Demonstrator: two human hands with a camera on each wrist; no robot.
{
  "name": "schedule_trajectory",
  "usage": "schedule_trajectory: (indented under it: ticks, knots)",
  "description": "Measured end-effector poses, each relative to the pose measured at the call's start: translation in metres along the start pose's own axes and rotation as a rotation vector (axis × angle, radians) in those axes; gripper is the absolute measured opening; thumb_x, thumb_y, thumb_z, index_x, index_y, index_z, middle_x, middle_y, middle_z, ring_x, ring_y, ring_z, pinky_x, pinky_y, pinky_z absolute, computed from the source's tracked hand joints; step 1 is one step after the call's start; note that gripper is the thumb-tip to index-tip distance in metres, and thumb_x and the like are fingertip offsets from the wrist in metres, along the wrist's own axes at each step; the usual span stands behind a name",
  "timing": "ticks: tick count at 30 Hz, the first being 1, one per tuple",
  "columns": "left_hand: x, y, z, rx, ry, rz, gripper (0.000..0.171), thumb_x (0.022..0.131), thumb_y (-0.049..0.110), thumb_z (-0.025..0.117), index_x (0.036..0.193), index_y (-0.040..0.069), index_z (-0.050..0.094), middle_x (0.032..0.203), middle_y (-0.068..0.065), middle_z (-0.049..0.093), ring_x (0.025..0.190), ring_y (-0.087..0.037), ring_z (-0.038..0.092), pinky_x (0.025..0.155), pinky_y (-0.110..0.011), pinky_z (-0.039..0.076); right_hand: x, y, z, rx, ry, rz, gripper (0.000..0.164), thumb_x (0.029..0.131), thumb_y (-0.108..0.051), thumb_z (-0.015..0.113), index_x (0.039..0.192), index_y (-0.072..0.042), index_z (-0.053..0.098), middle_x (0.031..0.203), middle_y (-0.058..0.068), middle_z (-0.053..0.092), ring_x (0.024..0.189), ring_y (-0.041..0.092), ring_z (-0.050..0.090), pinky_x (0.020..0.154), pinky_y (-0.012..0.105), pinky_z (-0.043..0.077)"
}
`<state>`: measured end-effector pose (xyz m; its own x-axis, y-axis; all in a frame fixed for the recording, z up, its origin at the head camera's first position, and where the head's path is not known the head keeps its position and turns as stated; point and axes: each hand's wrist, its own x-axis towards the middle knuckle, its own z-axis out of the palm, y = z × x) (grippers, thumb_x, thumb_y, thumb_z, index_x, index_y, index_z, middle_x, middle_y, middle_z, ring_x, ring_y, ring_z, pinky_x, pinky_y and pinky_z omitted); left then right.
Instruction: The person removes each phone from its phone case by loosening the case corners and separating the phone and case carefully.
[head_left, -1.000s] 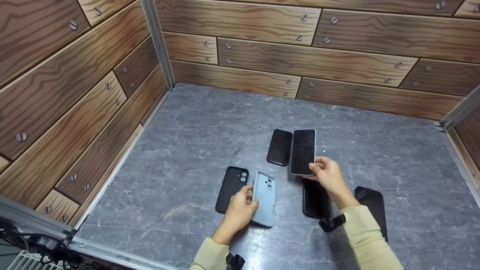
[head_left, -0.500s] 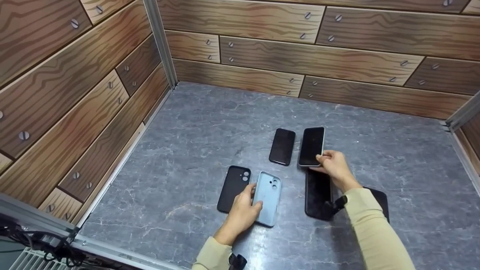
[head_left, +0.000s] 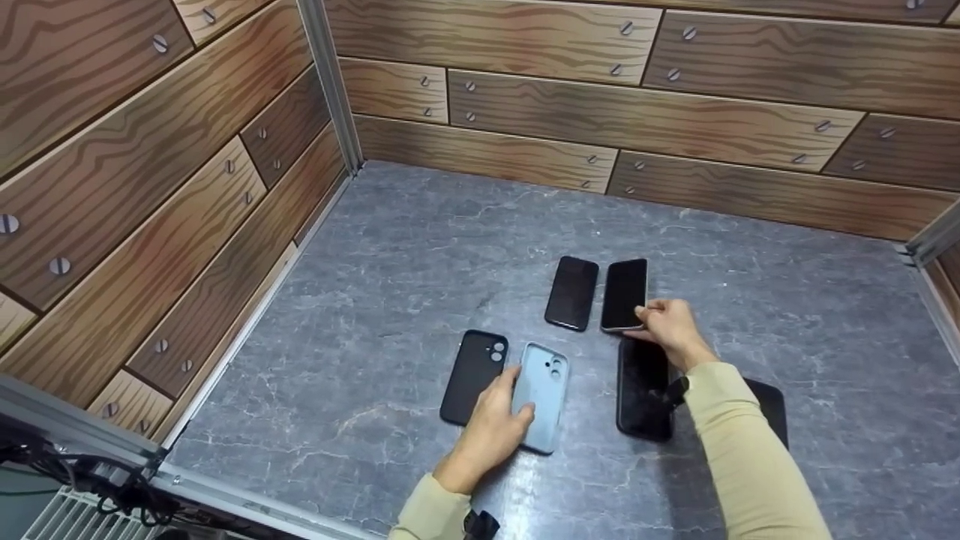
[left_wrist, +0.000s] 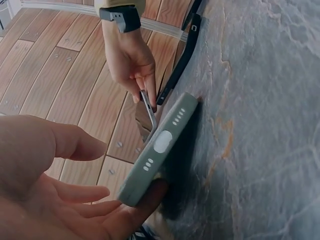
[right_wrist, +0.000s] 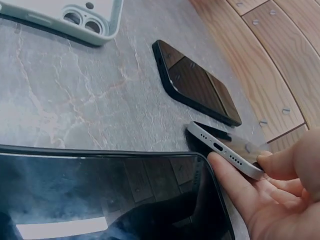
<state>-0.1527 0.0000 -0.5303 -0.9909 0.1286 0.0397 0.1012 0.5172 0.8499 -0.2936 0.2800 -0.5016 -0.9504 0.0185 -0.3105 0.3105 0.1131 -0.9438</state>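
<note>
My right hand (head_left: 673, 330) pinches the lower right corner of a silver-edged phone (head_left: 625, 292), thumb on its dark screen; the right wrist view shows its port edge (right_wrist: 222, 150). My left hand (head_left: 491, 426) is at the left side of a light blue phone case (head_left: 546, 397), which lies inside up. In the left wrist view a fingertip (left_wrist: 156, 192) reaches beneath the case's edge, while the thumb (left_wrist: 82, 146) stands apart from it. Left of that hand lies a black phone case (head_left: 474, 375), partly covered by the fingers.
A dark phone (head_left: 571, 292) lies left of the held phone. Nearer me is another dark phone (head_left: 643, 390), and a further dark item (head_left: 771, 409) is half hidden by the right sleeve. Wood-patterned walls (head_left: 480, 135) border the grey tabletop (head_left: 360, 322).
My right hand has moved the silver-edged phone rightward, away from the dark phone beside it, and lowered it toward the tabletop. My left hand stays beside the light blue case.
</note>
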Motion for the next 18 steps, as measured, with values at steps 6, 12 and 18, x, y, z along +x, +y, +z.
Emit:
schedule_trajectory:
  ticks: [6, 12, 18]
  knots:
    - [-0.0016, 0.0038, 0.0007, 0.0, -0.037, -0.013, 0.057, 0.094, 0.011, 0.061, 0.145, -0.003, 0.041, 0.143, -0.025, 0.051, 0.134, -0.037, 0.049, 0.111, -0.05, 0.042, 0.0026, 0.0001, -0.0073, -0.021, 0.057, 0.029, 0.045, 0.101, -0.001, 0.041, 0.139, 0.022, 0.03, 0.125, 0.027, 0.043, 0.086, 0.011, 0.065, 0.088, 0.027, 0.058]
    - [-0.0026, 0.0041, 0.0001, 0.004, -0.04, -0.01, 0.058, 0.094, 0.011, 0.06, 0.146, -0.004, 0.04, 0.145, -0.025, 0.048, 0.136, -0.037, 0.046, 0.113, -0.05, 0.04, 0.0023, -0.0002, -0.0094, -0.124, 0.096, 0.001, 0.046, 0.101, -0.005, 0.037, 0.14, 0.018, 0.034, 0.116, 0.016, 0.049, 0.083, 0.005, 0.059, 0.078, 0.02, 0.057]
    - [-0.0035, 0.0049, -0.0013, 0.015, -0.043, 0.007, 0.057, 0.094, 0.011, 0.061, 0.145, -0.006, 0.04, 0.145, -0.025, 0.047, 0.136, -0.038, 0.046, 0.112, -0.051, 0.04, -0.0002, 0.0032, -0.0082, -0.243, 0.109, -0.04, 0.045, 0.101, -0.006, 0.036, 0.139, 0.017, 0.039, 0.11, 0.012, 0.055, 0.082, 0.003, 0.058, 0.076, 0.017, 0.055]
